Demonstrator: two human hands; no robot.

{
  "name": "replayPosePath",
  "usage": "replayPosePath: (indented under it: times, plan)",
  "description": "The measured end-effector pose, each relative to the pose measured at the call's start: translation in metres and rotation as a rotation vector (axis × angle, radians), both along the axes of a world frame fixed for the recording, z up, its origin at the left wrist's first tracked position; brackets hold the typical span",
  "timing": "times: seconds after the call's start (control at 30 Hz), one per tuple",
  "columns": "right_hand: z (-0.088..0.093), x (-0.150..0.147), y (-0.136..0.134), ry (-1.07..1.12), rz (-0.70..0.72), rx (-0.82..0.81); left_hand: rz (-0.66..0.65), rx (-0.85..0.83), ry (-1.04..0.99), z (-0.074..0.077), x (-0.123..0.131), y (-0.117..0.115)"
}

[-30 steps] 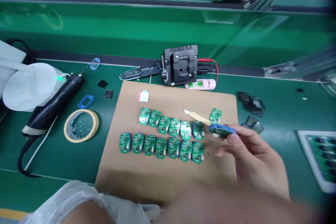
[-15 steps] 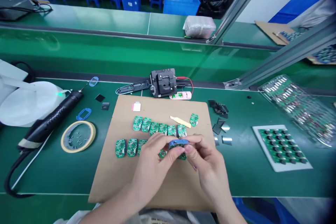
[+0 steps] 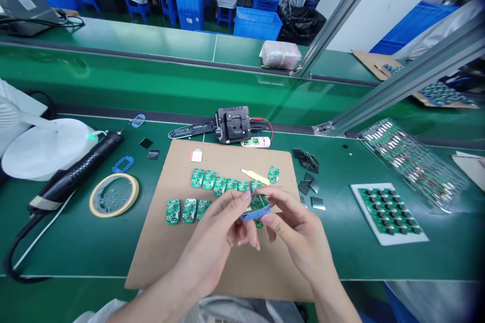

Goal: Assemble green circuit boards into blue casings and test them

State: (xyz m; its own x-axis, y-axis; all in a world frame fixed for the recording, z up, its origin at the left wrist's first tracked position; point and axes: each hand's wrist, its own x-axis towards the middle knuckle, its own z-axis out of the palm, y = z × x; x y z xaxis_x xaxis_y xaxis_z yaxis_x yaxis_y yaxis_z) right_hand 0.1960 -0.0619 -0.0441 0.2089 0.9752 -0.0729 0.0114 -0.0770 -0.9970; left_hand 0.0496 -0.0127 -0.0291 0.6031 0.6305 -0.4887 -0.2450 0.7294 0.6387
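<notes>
Between my two hands, above the cardboard sheet (image 3: 182, 262), is a green circuit board in a blue plastic frame (image 3: 256, 208), tilted so that its green face shows. My left hand (image 3: 223, 222) grips its left side, thumb on top and fingers beneath. On the right edge, my right hand (image 3: 293, 227) pinches it with thumb and forefinger. Several small green circuit boards (image 3: 190, 211) lie in two rows on the cardboard, some partly hidden by my hands. A cream pointed stick (image 3: 257, 176) and one separate board (image 3: 273, 174) lie beyond them.
To the left are a black electric screwdriver (image 3: 79, 169), a tape roll (image 3: 135, 197) holding screws, and a blue frame (image 3: 123, 164). A black fixture (image 3: 233, 125) stands behind the cardboard. Dark square pieces (image 3: 308, 181), a panel of boards (image 3: 390, 212) and a clear tray (image 3: 409, 161) lie right.
The framed board has been turned from edge-on so that its green face shows. My left fingers have shifted under it, and the view has tilted up slightly.
</notes>
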Motion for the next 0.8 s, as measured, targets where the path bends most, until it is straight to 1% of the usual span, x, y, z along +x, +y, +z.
replayPosePath:
  times: [0.13,0.27,0.4,0.5,0.57,0.63,0.7,0.77,0.8]
  plan:
    - [-0.005,0.0,-0.003,-0.018,0.012,0.017,0.033,0.047,0.028,0.003,0.0,-0.001]
    - [-0.01,0.002,-0.008,-0.05,0.002,-0.038,0.052,0.088,0.067,0.005,0.001,-0.003]
    - [-0.009,0.001,-0.009,-0.122,-0.005,-0.047,0.044,0.119,0.108,0.008,0.003,-0.001]
    - [-0.007,-0.003,-0.009,-0.097,-0.038,-0.009,0.067,0.192,0.109,0.005,0.004,0.0]
    - [-0.007,-0.007,-0.01,-0.047,-0.086,0.002,0.103,0.283,0.137,0.0,0.004,0.0]
    - [-0.006,-0.009,-0.011,0.029,-0.114,-0.001,0.107,0.425,0.226,-0.005,0.003,-0.001]
    - [-0.005,-0.012,-0.012,0.124,-0.115,-0.029,0.072,0.633,0.345,-0.01,0.001,-0.001]
    - [-0.005,-0.014,-0.012,0.213,-0.079,-0.081,0.029,0.867,0.45,-0.014,-0.001,-0.002]
    - [-0.005,-0.017,-0.012,0.248,-0.053,-0.113,0.021,0.957,0.485,-0.016,-0.001,-0.002]
